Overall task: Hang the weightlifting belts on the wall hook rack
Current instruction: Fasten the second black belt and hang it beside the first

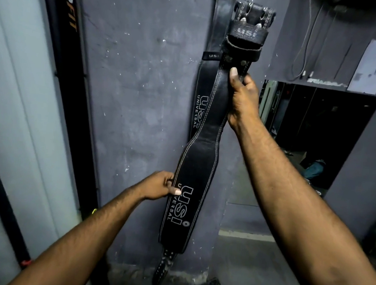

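1. Two hands are seen, and both are closed on one and the same belt. The right hand [242, 97] is wrapped around the narrow upper strap just below the buckle end, with the thumb laid up the strap's front face.
2. The left hand [158, 185] is pinched on the left edge of the wide padded section, thumb on the front beside the white "USI UNIVERSAL" lettering and fingers curled behind the edge.
3. The held belt [194, 164] is black leather with white stitching. It is held stretched and tilted, upper end to the right, in front of the grey wall [137, 95].
4. One buckle assembly [249, 25] is seen at its top, with two metal prongs and one leather loop marked "USI". Whether it is caught on a hook cannot be told.
5. The perforated tail [164, 266] hangs from the lower end of the wide section, near the floor.
6. Two belts are counted in all. A second belt [202, 94] hangs flat against the wall just behind and left of the held one, partly hidden by it, with the same lettering and one loop marked "USI".
7. The hook rack itself cannot be made out.
8. One dark opening [320, 128] is seen in the wall at right, with one pale sheet [372, 67] above it.
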`<action>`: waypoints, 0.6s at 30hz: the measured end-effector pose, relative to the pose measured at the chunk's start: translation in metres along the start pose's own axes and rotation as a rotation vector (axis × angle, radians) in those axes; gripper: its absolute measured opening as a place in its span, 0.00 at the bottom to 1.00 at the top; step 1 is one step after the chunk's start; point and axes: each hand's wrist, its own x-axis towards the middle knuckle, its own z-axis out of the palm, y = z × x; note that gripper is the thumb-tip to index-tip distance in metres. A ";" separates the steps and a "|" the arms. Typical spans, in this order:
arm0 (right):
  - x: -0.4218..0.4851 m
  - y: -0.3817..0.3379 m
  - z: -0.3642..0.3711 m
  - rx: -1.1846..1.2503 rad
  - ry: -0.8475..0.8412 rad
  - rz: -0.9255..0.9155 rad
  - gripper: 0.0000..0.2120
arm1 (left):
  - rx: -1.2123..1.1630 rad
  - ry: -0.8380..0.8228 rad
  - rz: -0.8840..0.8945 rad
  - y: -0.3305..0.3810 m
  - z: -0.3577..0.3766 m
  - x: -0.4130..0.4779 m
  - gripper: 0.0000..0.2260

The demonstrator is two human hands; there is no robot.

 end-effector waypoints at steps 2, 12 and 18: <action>0.002 0.001 -0.003 -0.033 -0.044 0.012 0.06 | -0.091 0.039 -0.024 -0.005 0.003 0.001 0.13; -0.016 0.051 -0.031 -0.182 -0.122 0.056 0.05 | -0.694 0.385 0.331 0.174 -0.069 0.043 0.09; -0.020 0.053 -0.058 -0.287 -0.179 0.092 0.12 | -0.655 0.569 0.252 0.196 -0.073 0.072 0.06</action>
